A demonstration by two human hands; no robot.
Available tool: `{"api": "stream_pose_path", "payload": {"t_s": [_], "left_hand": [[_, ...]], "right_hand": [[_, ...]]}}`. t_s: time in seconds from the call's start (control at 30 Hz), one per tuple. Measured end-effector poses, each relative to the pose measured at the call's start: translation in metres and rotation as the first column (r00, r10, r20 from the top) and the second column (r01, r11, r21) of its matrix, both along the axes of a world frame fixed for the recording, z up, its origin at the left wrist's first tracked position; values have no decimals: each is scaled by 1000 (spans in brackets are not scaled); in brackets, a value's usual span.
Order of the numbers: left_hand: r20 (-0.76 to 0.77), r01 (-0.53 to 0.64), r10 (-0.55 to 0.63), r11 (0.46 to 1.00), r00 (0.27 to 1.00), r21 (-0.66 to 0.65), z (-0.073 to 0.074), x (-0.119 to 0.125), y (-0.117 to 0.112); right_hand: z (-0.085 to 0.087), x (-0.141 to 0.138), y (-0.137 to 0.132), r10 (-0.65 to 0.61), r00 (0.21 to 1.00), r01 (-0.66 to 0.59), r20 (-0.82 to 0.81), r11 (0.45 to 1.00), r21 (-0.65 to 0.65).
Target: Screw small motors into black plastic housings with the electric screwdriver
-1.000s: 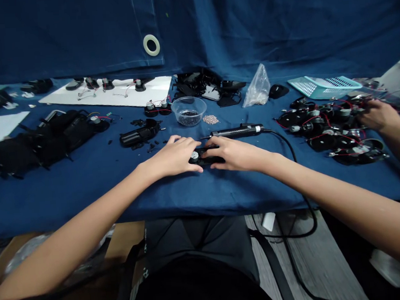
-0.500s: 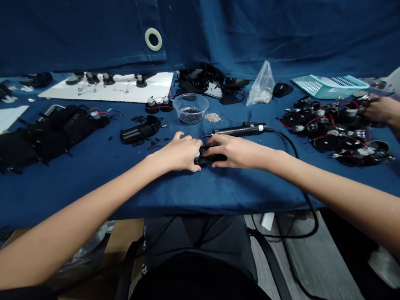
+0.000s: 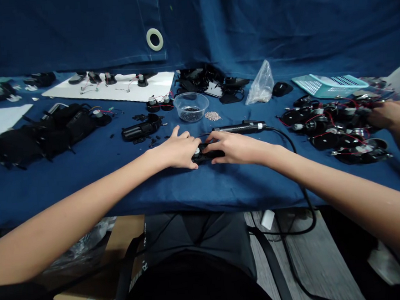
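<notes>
Both hands grip a small black plastic part [image 3: 207,157] with a light round piece at its left end, low over the blue cloth. My left hand [image 3: 182,150] curls round the left end, fingers closed on it. From the other side, the fingers of my right hand [image 3: 229,147] press on the top and right end. Much of the part is hidden under the fingers. Just behind my right hand lies a black electric screwdriver [image 3: 243,128] with its cable running right. A black plastic housing [image 3: 142,129] rests beyond my left hand among tiny black pieces.
A clear bowl [image 3: 191,108] of small dark pieces stands behind, beside a pile of screws [image 3: 213,116]. At right are wired black parts [image 3: 335,129], another person's hand [image 3: 394,113] and a light-blue basket [image 3: 330,86]. Black assemblies [image 3: 48,135] lie left; a plastic bag [image 3: 261,84] stands back.
The view has shifted slightly. Both hands keep their hold on the black part with almost no movement. The other person's hand at right has moved a little.
</notes>
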State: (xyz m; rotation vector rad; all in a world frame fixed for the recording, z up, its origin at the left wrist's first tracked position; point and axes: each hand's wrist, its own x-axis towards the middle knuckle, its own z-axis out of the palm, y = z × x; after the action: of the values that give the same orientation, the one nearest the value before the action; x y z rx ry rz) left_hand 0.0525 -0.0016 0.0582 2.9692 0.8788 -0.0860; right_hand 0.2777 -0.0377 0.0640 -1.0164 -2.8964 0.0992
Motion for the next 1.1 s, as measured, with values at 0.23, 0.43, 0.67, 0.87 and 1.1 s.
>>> {"api": "stream_pose_path", "payload": {"t_s": [0.23, 0.43, 0.67, 0.87, 1.1], "left_hand": [[45, -38, 39, 999, 998, -25, 10, -2, 2], [-32, -15, 15, 1000, 999, 11, 20, 5, -1], [-114, 28, -24, 999, 993, 37, 27, 10, 0], [-146, 25, -17, 998, 989, 56, 29, 13, -3], [-170, 16, -3, 997, 985, 74, 27, 13, -3]], "right_hand": [[0, 0, 0, 12, 1000, -12, 11, 1000, 22], [2, -2, -1, 2, 1000, -2, 11, 1000, 9], [1, -2, -2, -8, 1000, 8, 17, 1000, 8], [0, -2, -2, -9, 1000, 9, 13, 1000, 16], [0, -3, -2, -9, 1000, 9, 9, 1000, 12]]}}
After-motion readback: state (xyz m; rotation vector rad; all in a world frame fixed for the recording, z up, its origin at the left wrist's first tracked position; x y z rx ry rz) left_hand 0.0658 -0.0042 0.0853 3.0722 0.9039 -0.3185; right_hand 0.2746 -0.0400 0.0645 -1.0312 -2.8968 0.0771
